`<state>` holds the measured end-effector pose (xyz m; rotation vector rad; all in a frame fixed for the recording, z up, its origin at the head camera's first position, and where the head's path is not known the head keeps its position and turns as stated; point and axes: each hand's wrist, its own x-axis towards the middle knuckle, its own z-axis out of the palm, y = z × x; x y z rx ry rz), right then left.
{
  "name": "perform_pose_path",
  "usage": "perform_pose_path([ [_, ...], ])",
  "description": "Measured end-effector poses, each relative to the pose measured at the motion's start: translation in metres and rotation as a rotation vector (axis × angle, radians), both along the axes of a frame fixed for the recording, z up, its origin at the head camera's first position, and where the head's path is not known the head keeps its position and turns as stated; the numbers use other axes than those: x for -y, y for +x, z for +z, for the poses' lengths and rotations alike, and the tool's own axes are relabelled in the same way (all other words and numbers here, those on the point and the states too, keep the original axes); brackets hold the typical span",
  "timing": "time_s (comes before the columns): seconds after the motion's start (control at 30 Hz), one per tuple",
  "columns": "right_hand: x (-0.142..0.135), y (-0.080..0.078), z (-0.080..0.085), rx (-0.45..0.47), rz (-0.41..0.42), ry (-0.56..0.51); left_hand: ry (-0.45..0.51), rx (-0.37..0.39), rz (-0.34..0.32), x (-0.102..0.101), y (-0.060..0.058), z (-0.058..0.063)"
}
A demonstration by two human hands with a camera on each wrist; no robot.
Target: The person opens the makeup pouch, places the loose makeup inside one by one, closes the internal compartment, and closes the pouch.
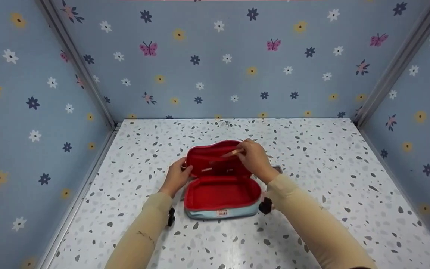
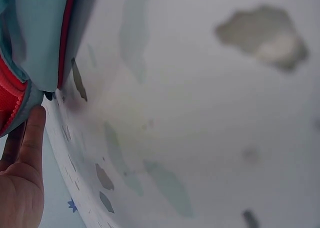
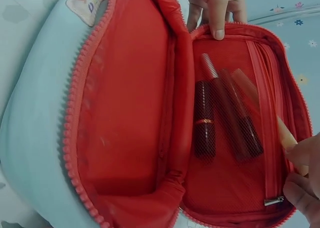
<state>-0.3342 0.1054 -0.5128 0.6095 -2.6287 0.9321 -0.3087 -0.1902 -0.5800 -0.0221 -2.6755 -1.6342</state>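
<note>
A light blue cosmetic bag (image 1: 220,213) with a red lining lies unzipped on the table, its lid raised at the back. My left hand (image 1: 177,175) grips the lid's left edge; the right wrist view shows its thumb (image 3: 218,26) inside and fingers behind. My right hand (image 1: 254,157) pinches a slim beige stick (image 3: 285,135) at the lid's right side. The stick's far end lies behind the red mesh pocket (image 3: 230,183) in the lid. Behind that mesh are a black lipstick tube (image 3: 204,138) with a gold band and dark slim tubes (image 3: 237,123).
The bag's red lower compartment (image 1: 222,192) faces up. A zipper pull (image 3: 274,201) sits at one end of the mesh pocket's opening. Behind my right wrist, a small dark-edged item (image 1: 277,169) partly shows on the speckled white table (image 1: 312,224). Flowered blue panels (image 1: 215,74) enclose the table.
</note>
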Motion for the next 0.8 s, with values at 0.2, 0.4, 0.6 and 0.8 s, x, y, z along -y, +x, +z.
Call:
perform_pose_path([
  [0.2,0.007,0.0003,-0.0055,-0.007,-0.003,-0.012,0.011,-0.036,-0.005,-0.0009,0.001,-0.0015],
  [0.4,0.0072,-0.0016,-0.008,0.032,0.005,0.073,0.018,-0.048,-0.009,-0.0008,0.0001,-0.0012],
  [0.6,0.0041,-0.0023,-0.0091,0.154,-0.007,0.191,0.025,-0.024,0.001,-0.0002,-0.0006,-0.0005],
  [0.8,0.0021,-0.0021,-0.0075,0.189,0.013,0.197,0.002,-0.026,0.003,0.0006,-0.001,-0.0011],
])
